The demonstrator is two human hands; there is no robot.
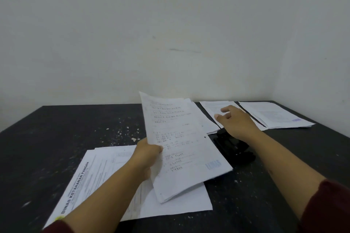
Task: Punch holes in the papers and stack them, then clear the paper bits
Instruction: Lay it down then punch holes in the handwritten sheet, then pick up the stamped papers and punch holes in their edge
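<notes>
My left hand grips a thin bundle of printed papers by its left edge and holds it tilted above the table. A punched hole shows near the bundle's right edge. Under it lies a stack of papers headed "DINAS KETAHANAN PANGAN". My right hand reaches out with fingers apart over a sheet at the back, holding nothing. Beneath my right wrist sits the black hole punch. White paper bits are scattered on the dark table.
A second pile of printed papers lies at the back right corner of the table. A pale wall runs behind the table and along its right side. More white specks dot the table near the punch.
</notes>
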